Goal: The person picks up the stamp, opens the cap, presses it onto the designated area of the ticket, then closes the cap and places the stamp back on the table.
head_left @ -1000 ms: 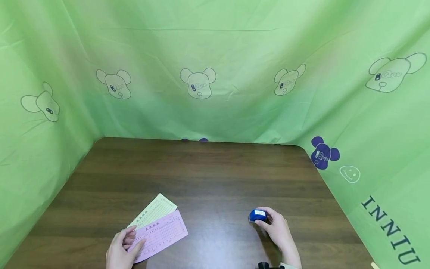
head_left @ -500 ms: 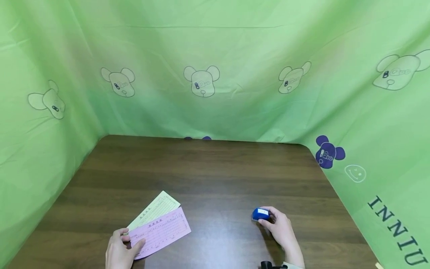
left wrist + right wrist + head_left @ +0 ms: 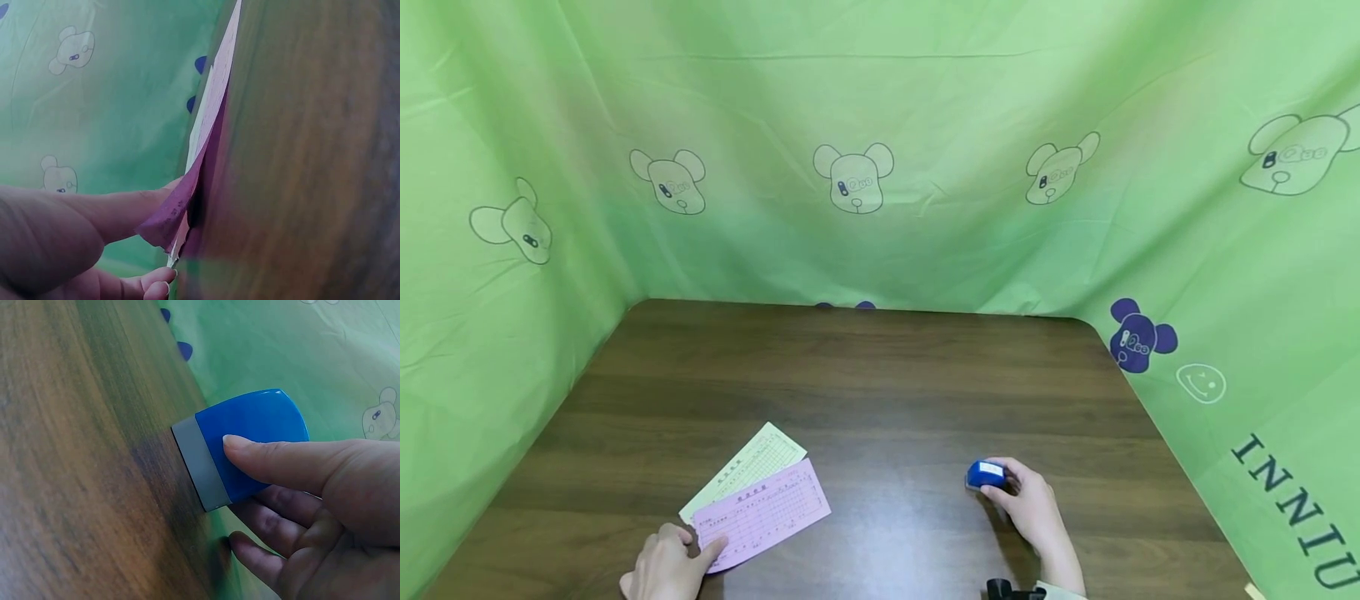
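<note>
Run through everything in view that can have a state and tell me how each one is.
Left hand: gripping the pink slip at one end.
Pink slip: curled up at that end.
Green slip: partly covered by the pink slip.
Right hand: gripping the blue block.
Blue block: grey side down; table contact unclear.
Cloth: hanging, creased.

Green printed cloth hangs behind the brown table.
</note>
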A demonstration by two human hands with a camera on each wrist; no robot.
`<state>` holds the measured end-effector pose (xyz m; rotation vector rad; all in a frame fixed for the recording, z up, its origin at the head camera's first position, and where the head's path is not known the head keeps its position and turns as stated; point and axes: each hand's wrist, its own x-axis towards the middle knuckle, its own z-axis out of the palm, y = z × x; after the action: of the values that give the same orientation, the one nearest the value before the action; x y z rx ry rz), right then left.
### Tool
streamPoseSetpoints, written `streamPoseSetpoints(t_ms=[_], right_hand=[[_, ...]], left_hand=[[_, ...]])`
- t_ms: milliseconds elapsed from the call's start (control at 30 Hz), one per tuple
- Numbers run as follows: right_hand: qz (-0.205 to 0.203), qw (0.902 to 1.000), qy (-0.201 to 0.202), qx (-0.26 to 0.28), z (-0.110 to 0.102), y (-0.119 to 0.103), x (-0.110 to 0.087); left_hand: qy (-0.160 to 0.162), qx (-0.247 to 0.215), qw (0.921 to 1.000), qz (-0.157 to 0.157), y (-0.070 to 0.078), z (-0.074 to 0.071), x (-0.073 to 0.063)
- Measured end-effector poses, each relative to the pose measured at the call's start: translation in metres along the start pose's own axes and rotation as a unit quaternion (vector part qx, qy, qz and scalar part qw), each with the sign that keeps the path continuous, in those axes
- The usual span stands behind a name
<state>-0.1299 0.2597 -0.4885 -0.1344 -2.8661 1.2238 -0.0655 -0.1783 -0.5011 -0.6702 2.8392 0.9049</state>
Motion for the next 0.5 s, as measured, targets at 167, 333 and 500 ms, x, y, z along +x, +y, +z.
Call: streamPoseSetpoints(t_ms=[167,333,500], right_hand=[[0.001,1.0000,0.005,-0.007,0.0004,-0.0005,0.0001],[0.004,0.9999,0.007,-0.011,0.0008,0.0001,0.0003],[0.010,0.9999,0.004,-0.006,0.0010,-0.0001,0.0002]], left_hand=[[-0.008,0.014,0.9999,0.004,0.0002,0.0010,0.0009],[-0.018,0.024,0.9995,0.006,0.0005,0.0021,0.0025],[-0.025,0.030,0.9992,0.008,0.0000,0.0024,0.0032]])
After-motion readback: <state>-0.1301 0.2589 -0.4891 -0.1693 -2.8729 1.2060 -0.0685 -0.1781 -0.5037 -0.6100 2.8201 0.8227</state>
